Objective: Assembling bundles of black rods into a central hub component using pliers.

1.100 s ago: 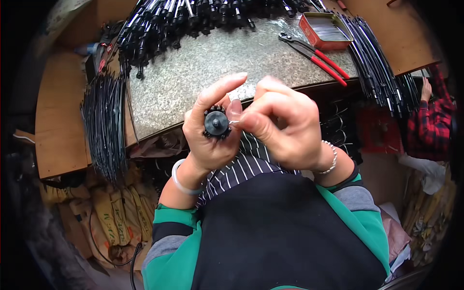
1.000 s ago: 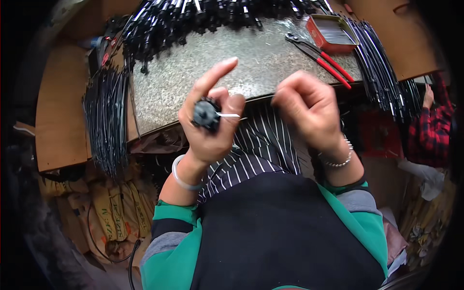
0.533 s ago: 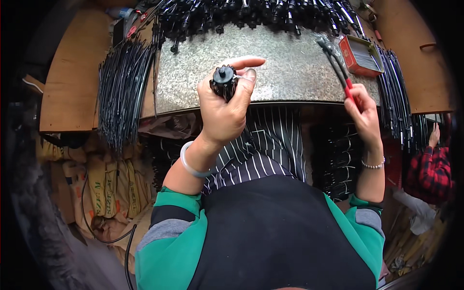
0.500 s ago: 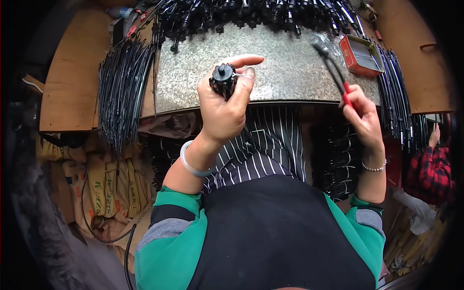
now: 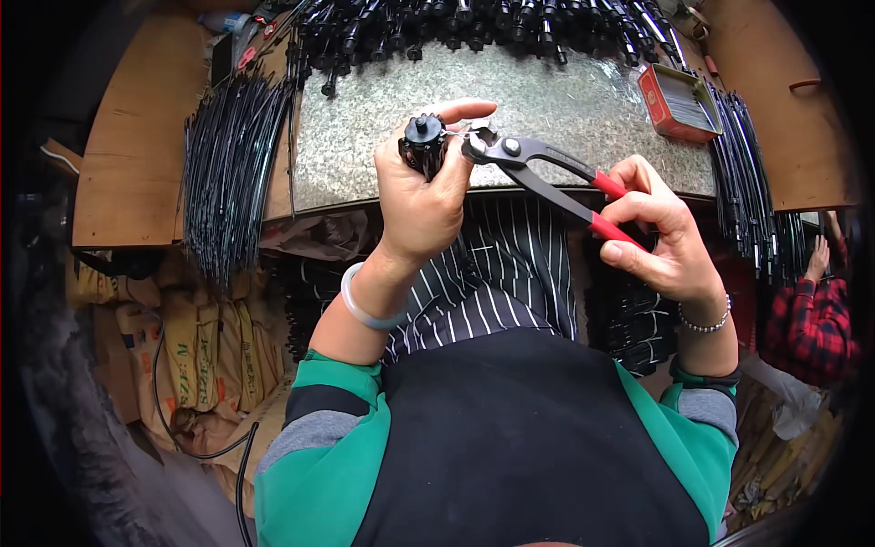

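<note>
Over the near part of the bench (image 5: 565, 100), two hands are holding pincers (image 5: 513, 150) and a black round-capped piece (image 5: 424, 133).

A heap of black rods (image 5: 437, 23) is covering the bench's far edge; a left bundle of slim rods (image 5: 228, 173) and a right bundle (image 5: 743, 173) are lying beside its two ends. The left hand (image 5: 424, 196), crossing the bench's near edge, is clasping the piece with its index finger stretching out. The right hand (image 5: 665, 237), just short of that edge and farther right, is gripping the pincers by their spread red handles. A red tin (image 5: 670, 125) is standing at the bench's right end. A thin pale wire (image 5: 456, 134) is sticking out sideways from the piece, above the bench; the pincers' jaws are sitting at its outer end, whether biting it I cannot tell.
</note>
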A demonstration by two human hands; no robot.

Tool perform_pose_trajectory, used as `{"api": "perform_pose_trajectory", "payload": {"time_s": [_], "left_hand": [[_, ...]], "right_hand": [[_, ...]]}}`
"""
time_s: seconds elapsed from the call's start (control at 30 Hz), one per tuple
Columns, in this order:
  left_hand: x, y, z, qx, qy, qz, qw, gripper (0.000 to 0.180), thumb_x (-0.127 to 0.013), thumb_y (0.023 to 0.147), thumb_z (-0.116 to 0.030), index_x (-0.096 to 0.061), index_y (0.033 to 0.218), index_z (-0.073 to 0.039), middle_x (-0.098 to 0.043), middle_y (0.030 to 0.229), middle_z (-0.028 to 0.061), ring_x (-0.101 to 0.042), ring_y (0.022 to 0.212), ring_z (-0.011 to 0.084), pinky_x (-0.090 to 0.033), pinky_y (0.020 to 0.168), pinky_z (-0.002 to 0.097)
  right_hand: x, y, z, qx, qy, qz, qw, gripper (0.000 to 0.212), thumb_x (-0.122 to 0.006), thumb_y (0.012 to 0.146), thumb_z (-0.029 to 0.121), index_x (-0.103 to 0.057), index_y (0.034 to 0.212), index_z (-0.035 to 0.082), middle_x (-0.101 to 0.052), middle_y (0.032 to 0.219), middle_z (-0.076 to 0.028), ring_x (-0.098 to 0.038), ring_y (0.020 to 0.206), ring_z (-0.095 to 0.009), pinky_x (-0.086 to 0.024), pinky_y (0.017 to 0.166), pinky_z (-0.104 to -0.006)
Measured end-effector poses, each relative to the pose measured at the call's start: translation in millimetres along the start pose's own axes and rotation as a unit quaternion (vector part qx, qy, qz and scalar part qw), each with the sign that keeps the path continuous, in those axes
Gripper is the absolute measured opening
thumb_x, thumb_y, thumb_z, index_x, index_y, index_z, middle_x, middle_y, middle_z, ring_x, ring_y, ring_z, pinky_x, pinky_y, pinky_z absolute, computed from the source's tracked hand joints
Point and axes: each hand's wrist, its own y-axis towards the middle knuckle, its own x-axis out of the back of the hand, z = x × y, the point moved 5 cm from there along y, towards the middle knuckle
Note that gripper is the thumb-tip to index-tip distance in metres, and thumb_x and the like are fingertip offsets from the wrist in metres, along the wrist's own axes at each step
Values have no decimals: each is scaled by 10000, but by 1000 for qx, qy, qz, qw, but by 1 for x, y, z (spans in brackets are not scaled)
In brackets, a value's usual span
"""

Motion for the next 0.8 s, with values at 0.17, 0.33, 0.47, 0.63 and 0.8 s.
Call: {"api": "perform_pose_trajectory", "payload": {"time_s": [0.17, 0.33, 0.47, 0.63, 0.8], "left_hand": [[0, -3, 0, 18, -46, -8, 999, 191, -499, 850, 32, -628, 991, 35, -496, 600, -75, -377, 528, -23, -264, 462, 158], [-10, -7, -13, 3, -95, 37, 995, 194, -506, 851, 27, -616, 1010, 44, -536, 635, -45, -416, 562, -11, -312, 484, 161], [-8, -6, -14, -7, -73, 66, 995, 197, -502, 852, 24, -608, 1014, 56, -569, 658, -24, -466, 589, 1, -358, 524, 155], [-10, -7, -16, -1, -80, 80, 994, 203, -505, 848, 25, -604, 1020, 67, -569, 663, -26, -462, 591, 3, -361, 529, 160], [-16, -8, -13, -2, -78, 78, 994, 341, -574, 846, -154, -550, 1066, 106, -468, 638, -39, -386, 541, 13, -281, 480, 164]], "right_hand": [[0, 0, 5, 35, -67, -20, 997, 237, -725, 719, 169, -574, 816, 14, -490, 895, -80, -475, 758, -156, -405, 706, -269], [-16, -20, -10, -234, 236, 127, 935, 282, -724, 721, 132, -473, 747, 5, -574, 719, -70, -491, 502, -114, -428, 491, -218], [-48, -23, -14, -211, 412, 249, 851, 459, -794, 639, 79, -449, 932, 4, -542, 702, -30, -528, 581, -93, -410, 495, -217], [-19, -15, 9, 119, -171, -40, 977, 488, -699, 717, 36, -462, 1135, -52, -584, 838, -68, -570, 720, -129, -465, 662, -280], [-43, -24, 0, -218, 390, 278, 850, 440, -706, 701, 31, -490, 1078, -33, -589, 776, -53, -548, 640, -100, -448, 606, -216]]}}
